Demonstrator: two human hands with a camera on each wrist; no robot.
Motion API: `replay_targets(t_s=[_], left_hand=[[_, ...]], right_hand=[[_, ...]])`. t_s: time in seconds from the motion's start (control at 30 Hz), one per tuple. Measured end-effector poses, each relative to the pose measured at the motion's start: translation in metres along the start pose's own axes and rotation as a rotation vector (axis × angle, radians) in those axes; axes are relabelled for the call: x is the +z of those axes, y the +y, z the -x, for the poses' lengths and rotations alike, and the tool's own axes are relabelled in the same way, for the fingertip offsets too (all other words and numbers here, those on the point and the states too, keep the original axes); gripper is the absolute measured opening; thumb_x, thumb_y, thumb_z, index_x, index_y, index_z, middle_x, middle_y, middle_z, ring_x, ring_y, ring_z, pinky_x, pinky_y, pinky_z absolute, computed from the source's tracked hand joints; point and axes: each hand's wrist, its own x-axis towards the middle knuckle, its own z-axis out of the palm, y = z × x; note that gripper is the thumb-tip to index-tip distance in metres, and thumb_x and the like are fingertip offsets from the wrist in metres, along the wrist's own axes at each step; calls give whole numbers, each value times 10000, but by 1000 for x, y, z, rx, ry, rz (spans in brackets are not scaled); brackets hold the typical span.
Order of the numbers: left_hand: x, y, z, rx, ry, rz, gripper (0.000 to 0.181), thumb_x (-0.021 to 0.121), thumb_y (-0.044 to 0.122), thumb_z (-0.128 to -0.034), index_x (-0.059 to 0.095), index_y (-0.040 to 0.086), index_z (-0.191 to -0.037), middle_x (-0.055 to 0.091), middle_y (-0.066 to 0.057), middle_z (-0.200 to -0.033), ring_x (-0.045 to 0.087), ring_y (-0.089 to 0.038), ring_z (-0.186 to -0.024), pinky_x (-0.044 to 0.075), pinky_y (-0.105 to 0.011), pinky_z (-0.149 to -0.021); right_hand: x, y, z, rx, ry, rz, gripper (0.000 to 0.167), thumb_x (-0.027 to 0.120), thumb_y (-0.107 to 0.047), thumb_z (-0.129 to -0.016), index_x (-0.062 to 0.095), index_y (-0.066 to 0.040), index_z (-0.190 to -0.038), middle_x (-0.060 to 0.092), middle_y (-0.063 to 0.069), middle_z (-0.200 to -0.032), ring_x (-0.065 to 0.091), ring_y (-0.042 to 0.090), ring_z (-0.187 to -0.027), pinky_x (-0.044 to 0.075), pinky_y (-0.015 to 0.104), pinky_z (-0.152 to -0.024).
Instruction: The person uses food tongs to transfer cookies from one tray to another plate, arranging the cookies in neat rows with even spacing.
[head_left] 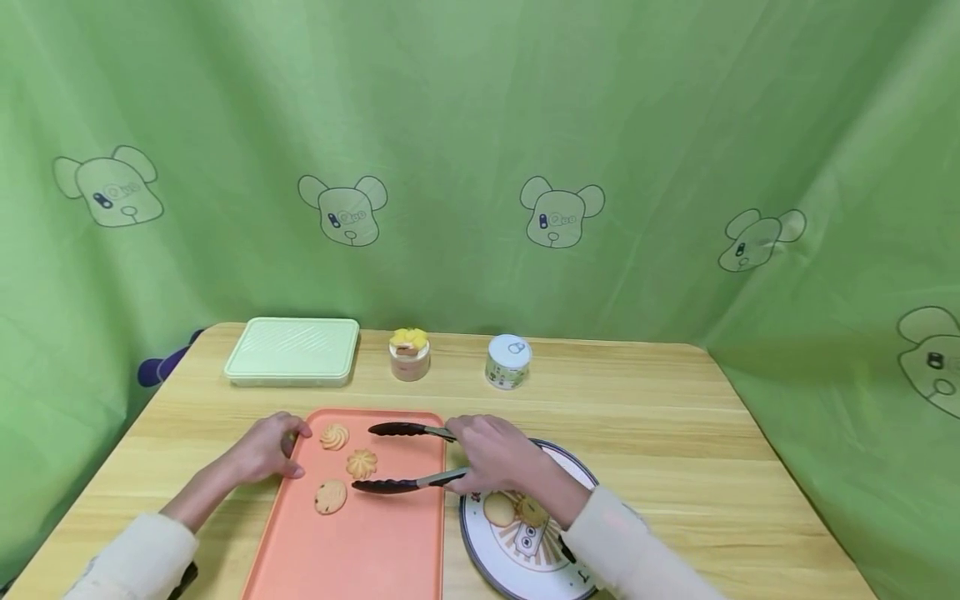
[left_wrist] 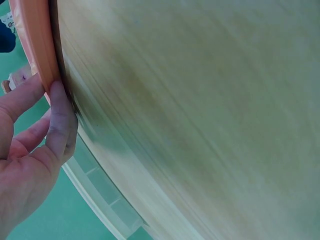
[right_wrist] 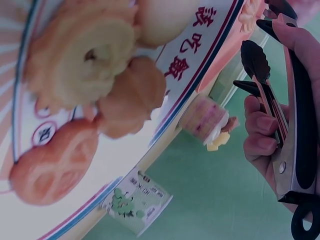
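Note:
An orange tray (head_left: 352, 554) lies on the table, its left edge pinched between the thumb and fingers of my left hand (head_left: 261, 452). The left wrist view shows that hand (left_wrist: 35, 145) at the tray rim. My right hand (head_left: 491, 454) grips a pair of metal tongs (head_left: 386, 486) with black tips, spread apart above the tray. Between and beside the tips lie a swirl cookie (head_left: 334, 437), a flower-shaped cookie (head_left: 362, 464) and a round cookie (head_left: 330, 497). Under my right forearm is a patterned plate (head_left: 480, 554) holding several cookies (right_wrist: 55, 162); the forearm hides part of it.
Along the back of the table stand a pale green lidded box (head_left: 292, 352), a small pink cup with a yellow top (head_left: 409, 363) and a white-and-green can (head_left: 508, 362). A green curtain (head_left: 465, 100) hangs behind the table and at its sides.

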Motion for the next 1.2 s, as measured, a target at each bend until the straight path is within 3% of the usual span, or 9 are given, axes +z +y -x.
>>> replay_targets(t_s=[0.2, 0.43, 0.73, 1.2], left_hand=[[0, 0, 0, 11, 5, -4, 498, 833, -2, -612, 599, -55, -1049, 548, -135, -950, 547, -169, -742, 472, -252, -602], [0, 1, 0, 19, 5, -18, 500, 837, 10, -613, 601, -58, -1048, 551, -141, -952, 548, -174, -750, 474, -257, -608], [0, 0, -1, -2, -5, -14, 486, 830, 2, -628, 599, -52, -1052, 552, -139, -964, 548, -180, -750, 475, -269, -617], [0, 1, -1, -3, -2, -10, 485, 831, -5, -622, 601, -57, -1046, 549, -138, -955, 562, -180, -755, 487, -258, -621]], right_hand=[[3, -6, -8, 2, -20, 28, 565, 773, -501, -700, 584, -118, -1070, 634, -23, -887, 587, 108, -768, 518, 253, -692], [6, -9, -13, 9, -55, 21, 517, 770, -510, -713, 584, -122, -999, 534, -70, -750, 473, 64, -630, 428, 214, -570], [7, -10, -14, 14, -58, 20, 485, 758, -510, -729, 591, -126, -974, 502, -85, -712, 458, 60, -612, 403, 209, -553], [-2, 2, 1, 23, -10, 10, 554, 755, -492, -738, 613, -102, -1106, 657, -15, -853, 566, 78, -678, 501, 247, -641]])
